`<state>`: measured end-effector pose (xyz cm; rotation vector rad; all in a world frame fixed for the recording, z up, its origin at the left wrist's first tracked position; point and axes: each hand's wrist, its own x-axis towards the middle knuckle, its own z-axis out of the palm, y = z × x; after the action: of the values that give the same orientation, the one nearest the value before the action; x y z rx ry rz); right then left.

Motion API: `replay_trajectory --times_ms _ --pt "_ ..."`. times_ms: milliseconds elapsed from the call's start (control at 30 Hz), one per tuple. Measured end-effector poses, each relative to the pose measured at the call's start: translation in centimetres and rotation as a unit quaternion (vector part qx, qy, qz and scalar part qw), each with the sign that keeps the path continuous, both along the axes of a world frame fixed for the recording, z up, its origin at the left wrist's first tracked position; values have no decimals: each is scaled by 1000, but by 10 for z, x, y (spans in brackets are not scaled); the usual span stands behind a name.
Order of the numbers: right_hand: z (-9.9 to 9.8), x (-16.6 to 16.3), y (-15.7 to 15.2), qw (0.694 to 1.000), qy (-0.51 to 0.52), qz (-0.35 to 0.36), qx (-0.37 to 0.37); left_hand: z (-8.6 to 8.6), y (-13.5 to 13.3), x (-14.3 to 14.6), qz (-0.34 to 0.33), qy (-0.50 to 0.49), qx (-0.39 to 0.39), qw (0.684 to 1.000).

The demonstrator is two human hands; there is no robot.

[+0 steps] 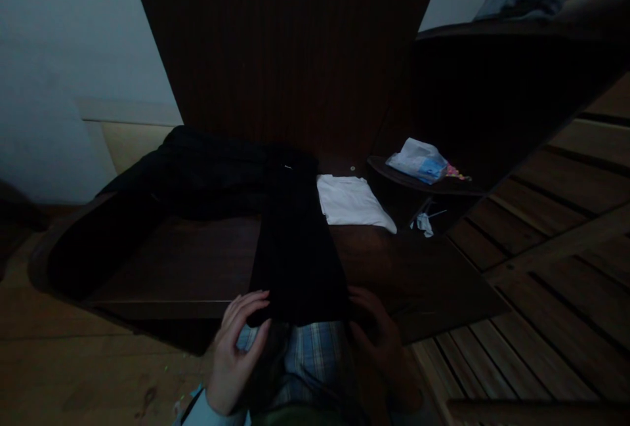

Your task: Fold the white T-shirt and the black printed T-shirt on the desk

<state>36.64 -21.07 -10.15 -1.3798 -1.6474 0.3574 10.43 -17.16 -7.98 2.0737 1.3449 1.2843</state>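
Observation:
A black garment [299, 249] lies stretched lengthwise over a dark wooden surface, its near end by my lap. My left hand [239, 340] is at its lower left corner, fingers curved and apart from the thumb, fingertips at the cloth's edge. On the opposite edge, my right hand [377, 334] is in deep shadow, with its fingers bent and a gap before the thumb. Neither hand visibly pinches the cloth. A folded white cloth [352, 201] lies flat just right of the garment. At the back left, the black garment meets a bulky dark cloth heap [207, 170]; their boundary is hard to see.
A small shelf [418, 176] at right bears a plastic packet [418, 158]. Below it lies crumpled white paper or wrapping [423, 221]. A tall dark panel [290, 52] rises behind, and wooden slats [566, 216] flank the right. Blue plaid cloth [317, 350] covers my lap.

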Motion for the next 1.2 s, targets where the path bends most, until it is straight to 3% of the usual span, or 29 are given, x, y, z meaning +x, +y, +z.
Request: replay_trajectory --times_ms 233,500,700,833,1000,1200 --pt "-22 1 17 974 -226 28 8 -33 16 -34 -51 200 68 976" --pt "-33 -10 20 974 -207 -53 79 -47 25 -28 -11 168 94 981" --pt "-23 2 6 977 -185 21 99 -32 5 -33 -41 126 100 986" --pt "-11 2 -13 983 -166 53 61 -15 -10 -32 -117 138 62 982" --pt "6 -5 -21 988 -117 89 38 -3 -11 -29 -190 120 18 974" --pt "15 -6 -22 988 -87 123 9 7 -15 -28 -231 121 13 965"
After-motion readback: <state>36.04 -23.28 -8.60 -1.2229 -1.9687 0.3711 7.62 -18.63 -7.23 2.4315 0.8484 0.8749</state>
